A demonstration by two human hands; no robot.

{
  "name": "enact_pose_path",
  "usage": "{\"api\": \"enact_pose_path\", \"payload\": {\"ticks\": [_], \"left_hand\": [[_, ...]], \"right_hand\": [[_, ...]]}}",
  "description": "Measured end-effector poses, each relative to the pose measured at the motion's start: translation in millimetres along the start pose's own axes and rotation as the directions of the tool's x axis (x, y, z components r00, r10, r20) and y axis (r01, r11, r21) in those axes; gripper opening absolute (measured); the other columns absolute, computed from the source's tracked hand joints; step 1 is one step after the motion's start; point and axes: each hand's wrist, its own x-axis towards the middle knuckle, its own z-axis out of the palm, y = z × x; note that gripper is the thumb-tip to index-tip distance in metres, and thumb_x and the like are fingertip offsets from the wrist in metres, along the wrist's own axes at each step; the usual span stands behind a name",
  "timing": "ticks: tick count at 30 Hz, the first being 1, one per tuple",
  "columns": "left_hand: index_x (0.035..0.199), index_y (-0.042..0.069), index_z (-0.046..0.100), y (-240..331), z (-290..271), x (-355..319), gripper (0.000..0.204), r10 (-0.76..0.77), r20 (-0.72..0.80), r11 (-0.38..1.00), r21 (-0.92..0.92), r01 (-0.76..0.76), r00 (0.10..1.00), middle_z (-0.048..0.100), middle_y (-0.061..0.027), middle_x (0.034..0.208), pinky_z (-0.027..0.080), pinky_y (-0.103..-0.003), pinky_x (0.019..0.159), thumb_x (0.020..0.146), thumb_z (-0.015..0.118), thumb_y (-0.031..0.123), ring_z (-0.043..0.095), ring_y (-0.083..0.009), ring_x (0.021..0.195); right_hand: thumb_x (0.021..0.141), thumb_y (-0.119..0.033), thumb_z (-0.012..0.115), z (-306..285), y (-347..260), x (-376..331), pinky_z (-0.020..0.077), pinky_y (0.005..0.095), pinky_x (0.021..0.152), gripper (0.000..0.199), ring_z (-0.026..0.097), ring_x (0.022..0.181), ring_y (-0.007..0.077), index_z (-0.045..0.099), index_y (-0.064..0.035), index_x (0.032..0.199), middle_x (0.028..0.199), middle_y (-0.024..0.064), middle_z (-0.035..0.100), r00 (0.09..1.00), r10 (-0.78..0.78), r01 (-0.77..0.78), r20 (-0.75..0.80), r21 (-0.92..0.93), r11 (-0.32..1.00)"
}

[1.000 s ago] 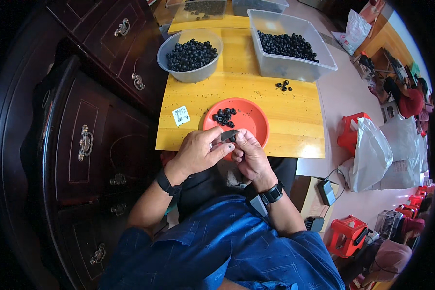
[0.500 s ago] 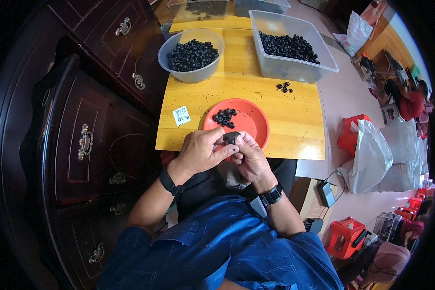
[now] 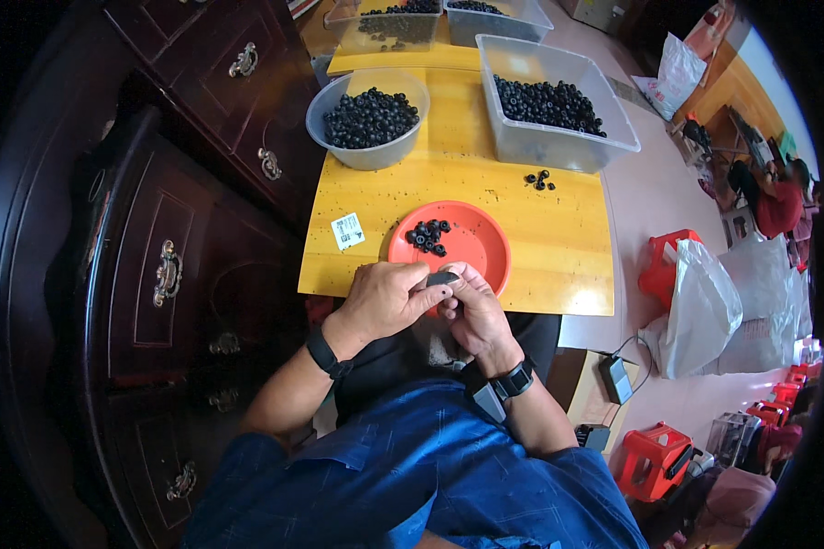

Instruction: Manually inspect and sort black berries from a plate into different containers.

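Note:
Above the near rim of a red plate (image 3: 487, 240), my left hand (image 3: 383, 297) and my right hand (image 3: 478, 311) meet fingertip to fingertip. Both are closed on a small dark piece with a rounded edge (image 3: 443, 278); its kind is hard to make out, and the fingers cover part of it. Whether a smaller part is also pinched beneath it is hidden. On the left side of the plate lies a cluster of small black round parts (image 3: 428, 236), some showing a hole in the middle.
The yellow wooden table (image 3: 549, 265) carries a round clear bowl (image 3: 368, 157) and a rectangular clear bin (image 3: 558, 151), both holding black parts. Several loose black parts (image 3: 539, 180) and a white label (image 3: 347, 231) lie nearby. Dark drawers (image 3: 169, 274) stand left; red stools (image 3: 655, 462) right.
The dark piece has tilted between my fingers and shows less of its face. Both hands stay together near the plate. The whole view has shifted slightly, with the table lower in the picture.

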Motion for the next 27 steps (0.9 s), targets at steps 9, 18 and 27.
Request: {"api": "enact_pose_path", "payload": {"ticks": [9,18,27], "left_hand": [[0.107,0.005,0.066,5.3,-3.9,6.6,0.027,-0.018,-0.045,0.977,-0.212,0.008,0.999,0.059,-0.0081,0.064,0.047,-0.034,0.055,0.082,0.071,0.015,0.060,-0.0225,0.057],[0.111,0.002,0.062,-10.9,-74.2,93.5,0.033,-0.024,-0.440,0.994,0.083,0.067,0.898,0.062,-0.0106,0.067,0.048,-0.033,0.057,0.084,0.072,0.017,0.061,-0.0172,0.059],[0.112,0.007,0.066,46.6,-10.2,37.9,0.034,-0.057,0.148,0.993,-0.092,0.071,0.987,0.064,-0.0109,0.073,0.051,-0.036,0.060,0.083,0.071,0.023,0.065,-0.0229,0.065]], "right_hand": [[0.097,-0.020,0.060,-1.5,0.9,6.2,0.0442,0.0159,0.052,0.012,0.052,0.062,0.0034,0.060,-0.0082,0.094,0.081,-0.0015,0.061,0.997,0.059,-0.063,0.039,0.108,0.992],[0.100,-0.026,0.055,-19.4,-10.1,-3.1,0.0563,0.0322,0.082,0.024,0.066,0.095,0.0232,0.059,-0.0051,0.111,0.114,0.0153,0.065,0.967,0.246,-0.191,-0.068,0.448,0.874],[0.103,-0.033,0.044,-25.1,-17.4,4.2,0.0494,0.0424,0.096,0.034,0.059,0.114,0.0298,0.057,-0.0046,0.115,0.123,0.0184,0.061,0.991,0.130,-0.101,-0.031,0.462,0.881]]}}
